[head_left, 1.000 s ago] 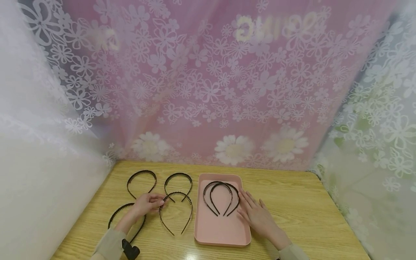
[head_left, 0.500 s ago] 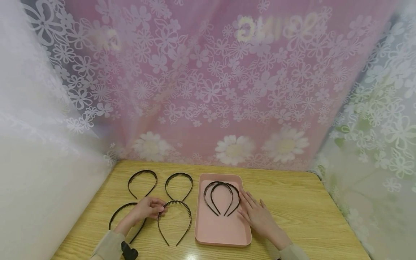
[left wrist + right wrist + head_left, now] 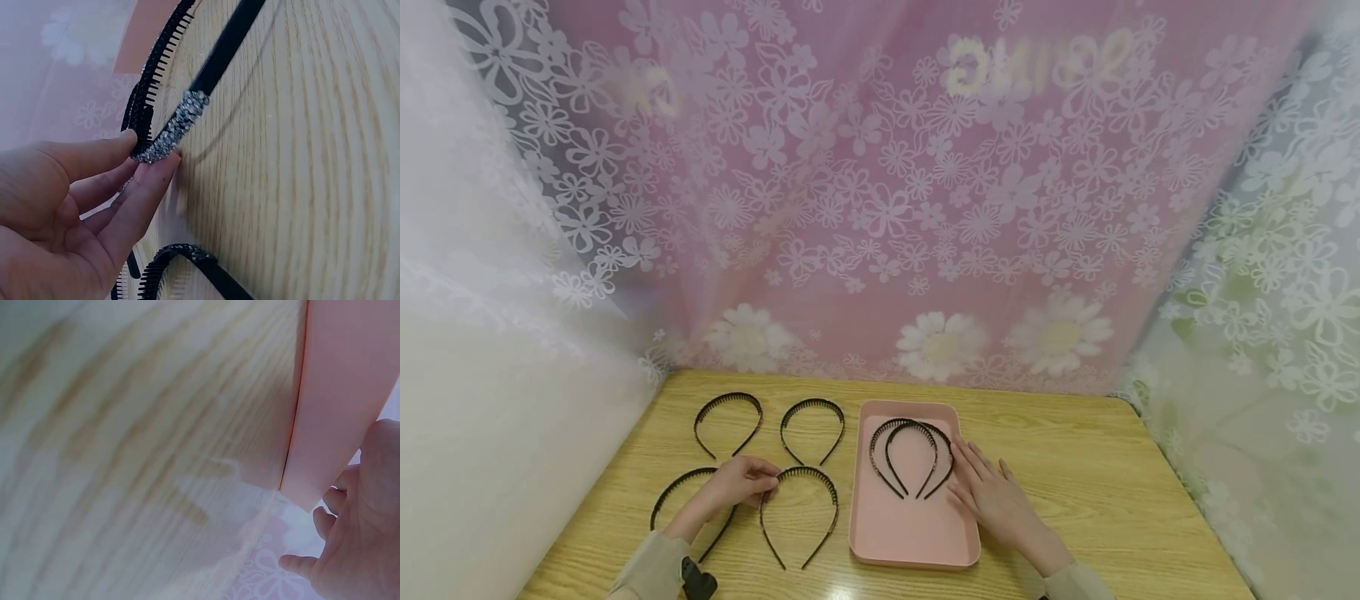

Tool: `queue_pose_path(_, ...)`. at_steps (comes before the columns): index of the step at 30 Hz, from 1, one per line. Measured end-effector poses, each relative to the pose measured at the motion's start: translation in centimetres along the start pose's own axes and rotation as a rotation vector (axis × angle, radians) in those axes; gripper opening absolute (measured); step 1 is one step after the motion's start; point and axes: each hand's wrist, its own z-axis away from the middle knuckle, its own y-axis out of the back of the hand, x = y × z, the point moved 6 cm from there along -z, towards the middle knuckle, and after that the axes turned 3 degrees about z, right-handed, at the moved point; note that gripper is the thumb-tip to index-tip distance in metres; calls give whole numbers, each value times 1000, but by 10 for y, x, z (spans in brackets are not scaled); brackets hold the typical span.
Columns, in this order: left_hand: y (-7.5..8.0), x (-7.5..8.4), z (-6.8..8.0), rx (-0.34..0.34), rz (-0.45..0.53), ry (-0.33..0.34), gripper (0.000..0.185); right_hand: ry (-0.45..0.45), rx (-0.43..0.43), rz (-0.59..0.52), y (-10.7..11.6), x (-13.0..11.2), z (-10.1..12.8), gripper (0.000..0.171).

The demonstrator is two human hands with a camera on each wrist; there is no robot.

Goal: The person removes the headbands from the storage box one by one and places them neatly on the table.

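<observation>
Wooden table (image 3: 1075, 492) — four black headbands (image 3: 811, 418) and a pink tray (image 3: 913, 546) on it

soft even light; right wrist view blurred, perhaps motion.

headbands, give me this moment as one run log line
left hand: pinches headband on table | right hand: flat on pink tray rim | tray: two headbands

The left hand (image 3: 739, 481) lay fingers curled, thumb and fingertips (image 3: 156, 169) pinched together — the right hand (image 3: 996, 497) rested flat, fingers straight.
</observation>
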Motion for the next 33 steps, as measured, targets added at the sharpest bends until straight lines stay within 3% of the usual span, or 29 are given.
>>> queue_pose_path(14,1,10,3,126,-151,46,18,7,11,10,-4,4,-1,67)
queue_pose_path(22,1,14,4,166,-210,24,15,20,29,24,-4,3,-1,67)
queue_pose_path(33,10,30,4,307,-408,-1,12,9,36,4,-3,2,0,68)
